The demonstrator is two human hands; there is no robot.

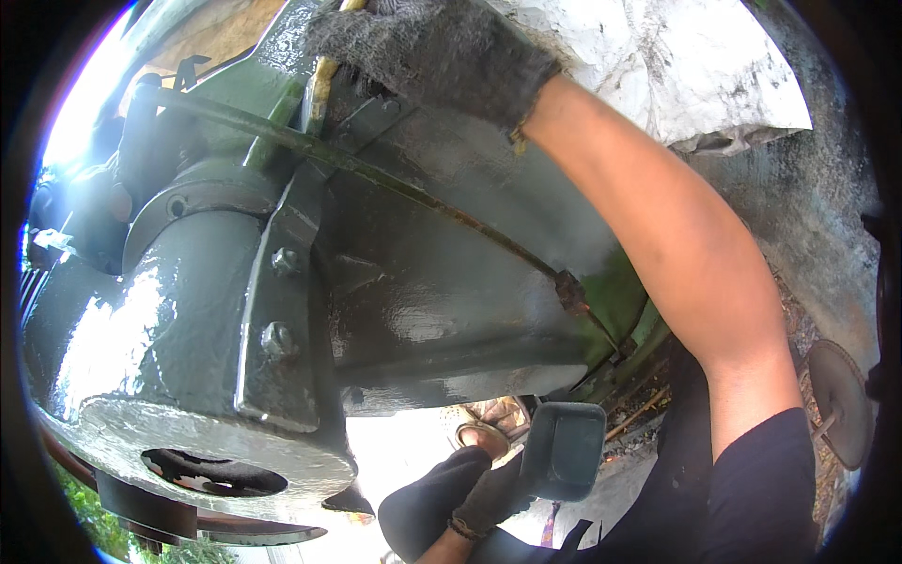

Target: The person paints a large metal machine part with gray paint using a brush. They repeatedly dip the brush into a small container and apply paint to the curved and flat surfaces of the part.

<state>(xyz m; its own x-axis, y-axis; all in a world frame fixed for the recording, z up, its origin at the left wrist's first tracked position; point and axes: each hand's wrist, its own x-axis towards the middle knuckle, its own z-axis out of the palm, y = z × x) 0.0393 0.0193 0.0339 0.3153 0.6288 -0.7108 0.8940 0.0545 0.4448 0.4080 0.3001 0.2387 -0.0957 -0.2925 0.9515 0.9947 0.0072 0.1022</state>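
My right hand (442, 56), in a dark grey knit glove, is closed at the top of the view. It grips a paintbrush (322, 85), whose yellowish, green-smeared length slants down beside the hand; I cannot make out its bristles. Glossy dark green paint coats the big metal machine (188, 310) below. Low in the middle, my left hand (493, 493), also gloved, is closed on the side of a rectangular dark green paint container (568, 451). The container sits tilted toward me, over my leg, with green on its inner walls.
A thin rod (423, 197) runs across the machine's broad panel. Bolts (279, 338) stick out of a bracket near the round housing. White sheeting (676, 66) covers something at the upper right, beside a stained wall (799, 207). A round disc (836, 404) stands at the right.
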